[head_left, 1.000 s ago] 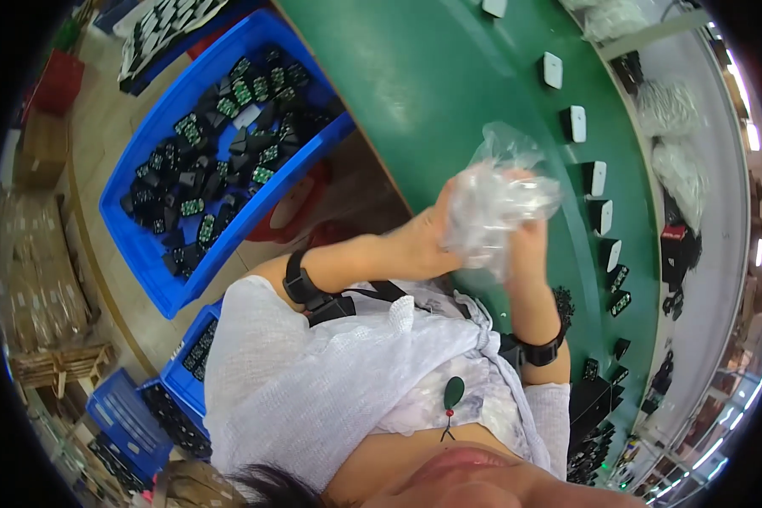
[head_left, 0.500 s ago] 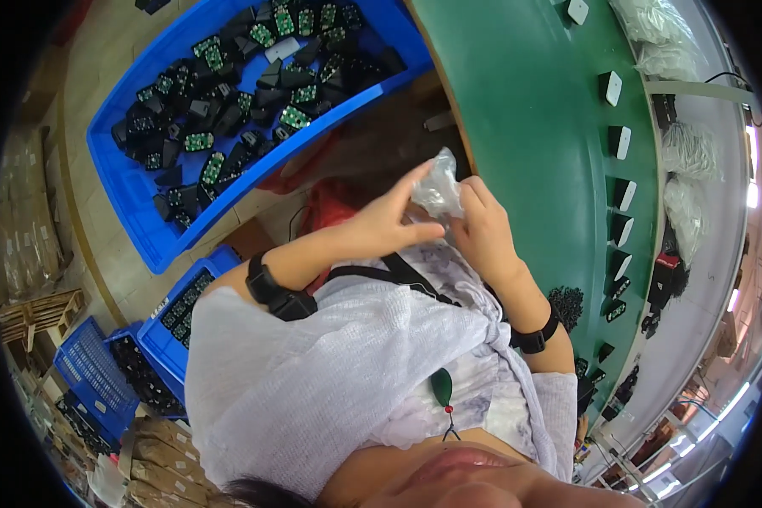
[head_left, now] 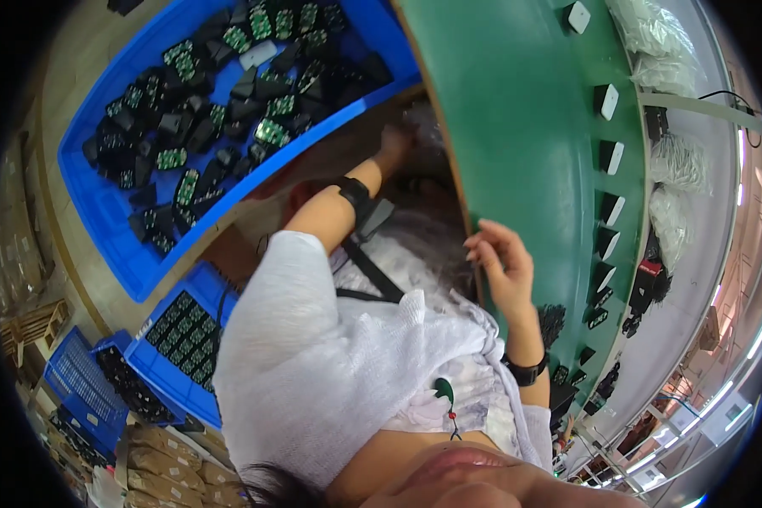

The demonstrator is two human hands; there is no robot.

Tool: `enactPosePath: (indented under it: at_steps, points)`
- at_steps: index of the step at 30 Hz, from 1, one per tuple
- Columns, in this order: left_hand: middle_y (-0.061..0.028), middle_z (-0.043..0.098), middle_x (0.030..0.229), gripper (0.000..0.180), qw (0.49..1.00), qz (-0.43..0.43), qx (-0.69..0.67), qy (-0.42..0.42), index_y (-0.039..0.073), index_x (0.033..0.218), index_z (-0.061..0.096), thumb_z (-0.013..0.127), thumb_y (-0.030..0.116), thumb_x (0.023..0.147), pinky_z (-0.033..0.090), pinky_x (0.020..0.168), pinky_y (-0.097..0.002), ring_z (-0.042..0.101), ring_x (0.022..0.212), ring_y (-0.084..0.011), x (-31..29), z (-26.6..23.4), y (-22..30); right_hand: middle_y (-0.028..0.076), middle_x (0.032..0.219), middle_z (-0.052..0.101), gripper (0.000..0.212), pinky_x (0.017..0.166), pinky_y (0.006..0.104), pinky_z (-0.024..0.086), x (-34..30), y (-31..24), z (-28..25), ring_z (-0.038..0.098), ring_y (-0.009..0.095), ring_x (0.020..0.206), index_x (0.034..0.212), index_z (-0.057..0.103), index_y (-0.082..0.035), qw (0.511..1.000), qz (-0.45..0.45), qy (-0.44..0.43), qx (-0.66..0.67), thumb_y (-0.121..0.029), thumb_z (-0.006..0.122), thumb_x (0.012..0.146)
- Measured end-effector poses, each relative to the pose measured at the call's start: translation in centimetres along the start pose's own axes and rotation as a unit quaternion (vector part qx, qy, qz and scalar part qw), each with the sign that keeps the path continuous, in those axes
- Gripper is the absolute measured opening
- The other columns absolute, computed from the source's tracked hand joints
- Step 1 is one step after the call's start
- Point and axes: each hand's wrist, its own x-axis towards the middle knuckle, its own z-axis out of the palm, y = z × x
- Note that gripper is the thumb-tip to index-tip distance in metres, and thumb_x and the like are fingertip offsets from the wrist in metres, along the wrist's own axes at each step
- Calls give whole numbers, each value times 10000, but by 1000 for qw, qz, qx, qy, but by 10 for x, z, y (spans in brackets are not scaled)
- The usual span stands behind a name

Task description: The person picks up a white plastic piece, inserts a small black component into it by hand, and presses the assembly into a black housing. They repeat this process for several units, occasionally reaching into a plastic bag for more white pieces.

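My left hand [head_left: 395,146] reaches down into the shade between the blue bin and the green table. Its fingers are blurred and dim. Just past them is a pale, crumpled clear plastic bag [head_left: 425,125]; whether the fingers still grip it cannot be made out. Over the near edge of the green table [head_left: 516,152] hangs my right hand [head_left: 508,261], its fingers loosely curved and apart, with nothing in them.
The large blue bin [head_left: 254,173] on the left holds many black housings and green circuit boards. Small white-topped black boxes [head_left: 611,156] stand in a row along the table's far side. Bundled white cables [head_left: 681,161] and plastic bags [head_left: 656,30] lie beyond.
My hands have parted. The left one went forward and down beside the table with the plastic bag; the right one let go of the bag and drew back toward me.
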Motion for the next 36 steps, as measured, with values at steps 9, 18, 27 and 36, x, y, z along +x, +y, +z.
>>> enactPosePath:
  at_steps: [9,18,27,36]
  points:
    - [-169,678,839,211,977,85,82,-179,28,949,688,632,162,796,520,693,-417,666,825,-315,5,93,-13,106,804,639,259,549,310,501,8,27,2,620,228,630,914,687,-52,958,-193,75,-200,50,635,681]
    - [-197,680,874,207,906,118,250,-322,33,944,691,619,174,811,518,730,-437,656,852,-359,-109,39,48,109,812,633,318,524,281,486,9,26,-3,616,206,623,920,679,-16,964,-178,112,-161,138,620,648]
    - [-158,689,831,185,869,-259,66,-417,-38,1001,656,583,63,864,557,681,-315,696,738,-210,-68,-77,410,125,836,612,264,543,298,474,2,24,-3,589,222,637,927,661,-19,956,-181,118,-201,125,548,737]
    - [-240,638,960,266,663,63,744,-59,-14,1059,618,501,54,831,485,826,-486,609,914,-419,110,-277,265,96,874,607,286,573,323,489,4,18,10,598,236,665,956,657,-52,954,-189,147,-182,87,607,710]
